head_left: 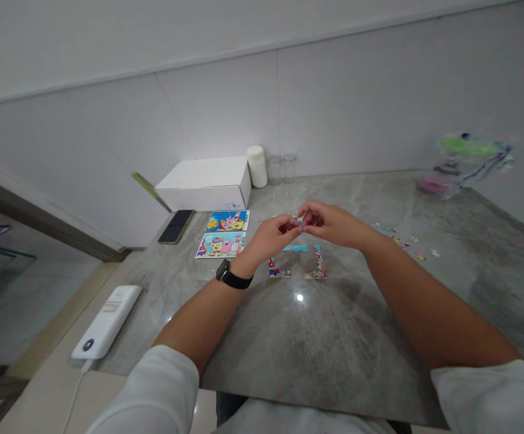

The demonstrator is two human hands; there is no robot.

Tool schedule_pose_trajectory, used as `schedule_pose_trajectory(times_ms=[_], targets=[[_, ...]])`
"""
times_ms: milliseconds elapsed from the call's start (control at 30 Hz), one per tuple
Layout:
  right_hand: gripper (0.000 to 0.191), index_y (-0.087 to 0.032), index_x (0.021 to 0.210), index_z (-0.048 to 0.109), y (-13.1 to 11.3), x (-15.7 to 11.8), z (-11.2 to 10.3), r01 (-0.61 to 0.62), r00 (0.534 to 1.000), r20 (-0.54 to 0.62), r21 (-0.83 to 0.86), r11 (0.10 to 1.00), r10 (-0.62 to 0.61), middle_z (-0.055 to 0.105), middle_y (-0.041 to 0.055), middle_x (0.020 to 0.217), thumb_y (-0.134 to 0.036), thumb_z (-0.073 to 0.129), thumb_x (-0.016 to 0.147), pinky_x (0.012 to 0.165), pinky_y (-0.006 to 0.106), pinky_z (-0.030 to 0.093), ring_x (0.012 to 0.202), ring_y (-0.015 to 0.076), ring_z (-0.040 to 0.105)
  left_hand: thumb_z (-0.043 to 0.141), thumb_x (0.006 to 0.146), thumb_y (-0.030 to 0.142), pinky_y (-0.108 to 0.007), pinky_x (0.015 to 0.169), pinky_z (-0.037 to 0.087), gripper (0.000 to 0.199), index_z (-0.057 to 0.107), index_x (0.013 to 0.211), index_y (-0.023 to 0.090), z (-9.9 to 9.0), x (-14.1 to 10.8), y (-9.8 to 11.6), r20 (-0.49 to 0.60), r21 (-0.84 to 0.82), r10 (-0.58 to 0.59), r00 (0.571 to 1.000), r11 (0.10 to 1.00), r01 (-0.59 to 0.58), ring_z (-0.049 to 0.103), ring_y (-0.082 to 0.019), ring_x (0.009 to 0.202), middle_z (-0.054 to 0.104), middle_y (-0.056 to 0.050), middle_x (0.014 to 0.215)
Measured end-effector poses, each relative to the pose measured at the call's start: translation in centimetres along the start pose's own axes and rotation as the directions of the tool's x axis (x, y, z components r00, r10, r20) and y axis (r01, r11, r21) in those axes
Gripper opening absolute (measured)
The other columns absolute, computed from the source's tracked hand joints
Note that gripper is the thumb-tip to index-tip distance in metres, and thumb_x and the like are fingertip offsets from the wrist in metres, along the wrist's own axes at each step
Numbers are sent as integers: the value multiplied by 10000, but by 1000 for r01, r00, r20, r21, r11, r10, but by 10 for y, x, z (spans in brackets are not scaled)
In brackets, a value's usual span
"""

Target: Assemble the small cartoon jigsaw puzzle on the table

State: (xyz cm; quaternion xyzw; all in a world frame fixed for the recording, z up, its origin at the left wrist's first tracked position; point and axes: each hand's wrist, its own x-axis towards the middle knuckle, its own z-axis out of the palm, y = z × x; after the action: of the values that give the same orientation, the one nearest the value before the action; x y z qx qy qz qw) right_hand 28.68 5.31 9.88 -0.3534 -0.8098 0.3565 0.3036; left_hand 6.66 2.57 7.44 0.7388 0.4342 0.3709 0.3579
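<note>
My left hand (275, 235), with a black watch on the wrist, and my right hand (322, 223) meet fingertip to fingertip above the table. Both are closed in a pinch around a small bluish jigsaw piece (300, 222), mostly hidden by the fingers. Just below them lies a partly joined jigsaw puzzle (320, 265), a colourful border with grey table showing inside it. Its upper part is covered by my hands. Loose jigsaw pieces (406, 246) are scattered to the right, some behind my right forearm. Left of my left hand lie two cartoon picture cards (220, 245), one above the other.
A white box (205, 181), a white bottle (257, 167) and two clear glasses (289, 169) stand along the wall. A dark phone (176, 226) and a white power bank (107, 322) with a cable lie at left. A clear plastic bag (465, 166) sits at the right back.
</note>
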Motion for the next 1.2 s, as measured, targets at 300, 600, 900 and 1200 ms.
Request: schedule_pose_trajectory(times_ms=[300, 600, 900, 1200], targets=[[273, -232, 1056, 666, -2, -1, 3, -41, 999, -24, 56, 998, 42, 724, 20, 881, -419, 694, 860, 733, 306, 509, 799, 179, 661, 760, 851, 365, -243, 713, 487, 241, 634, 917, 171, 3, 1, -2, 81, -338, -97, 992, 934, 118, 676, -122, 773, 760, -39, 890], [240, -208, 975, 684, 5, 2, -2, -94, 995, 43, -4, 996, 94, 724, 31, 880, -422, 680, 866, 748, 294, 509, 796, 173, 641, 697, 935, 466, -263, 711, 538, 303, 630, 922, 171, 7, 1, -8, 108, -370, -207, 972, 899, 232, 692, -131, 767, 784, -79, 985], [207, -193, 983, 759, 33, 4, -7, -220, 935, 186, -363, 905, 302, 756, 16, 858, -177, 636, 817, 703, 245, 458, 767, 159, 655, 645, 973, 253, -363, 954, 540, 168, 752, 1085, 189, 5, -3, -26, 122, 484, 153, 981, 853, -193, 691, -217, 994, 758, -75, 1105], [227, -203, 979, 799, 47, 5, 2, -236, 870, 277, -494, 837, 408, 789, 12, 874, -185, 666, 795, 702, 240, 454, 793, 175, 685, 661, 978, 249, -369, 981, 540, 214, 777, 1156, 222, 19, -5, -38, 378, 579, 219, 899, 702, -414, 685, -239, 1073, 744, -78, 1125]])
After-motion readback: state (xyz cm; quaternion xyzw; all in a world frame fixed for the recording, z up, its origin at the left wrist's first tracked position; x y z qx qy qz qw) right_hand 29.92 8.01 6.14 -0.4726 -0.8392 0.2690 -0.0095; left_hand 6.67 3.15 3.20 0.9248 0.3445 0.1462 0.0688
